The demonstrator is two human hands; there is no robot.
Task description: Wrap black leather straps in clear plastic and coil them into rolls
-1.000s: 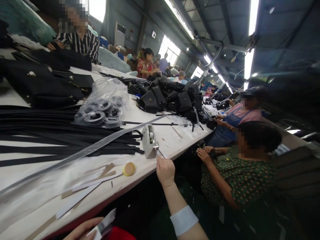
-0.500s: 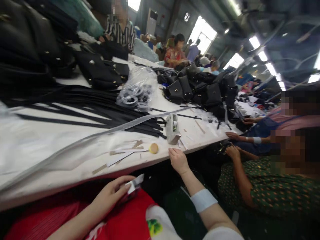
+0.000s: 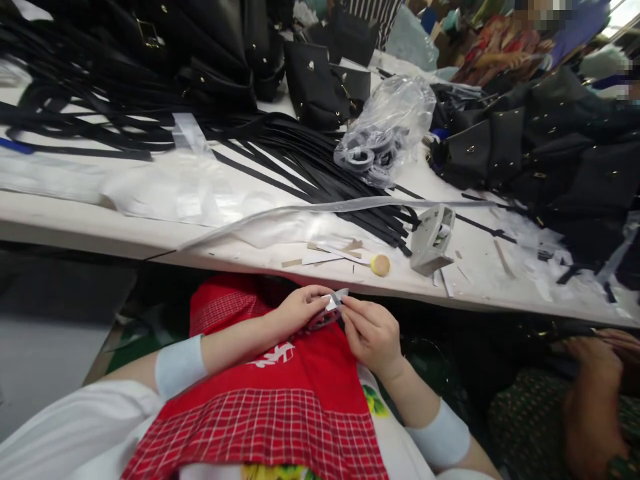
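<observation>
My left hand and my right hand meet over my lap, below the table's front edge. Between their fingertips they pinch a small grey and white folded piece; a dark part of it hangs just under it. The piece is too small to name more exactly. Both forearms wear pale blue cuffs. A red checked apron covers my lap beneath the hands.
On the white table lie a grey tape dispenser, a small yellow round, paper strips, long black straps, a clear bag of tape rolls and piles of black bags. Another person's hand is at the lower right.
The view has tipped down toward my lap. My right hand came back from the dispenser at the table edge and joined the left hand on the small piece.
</observation>
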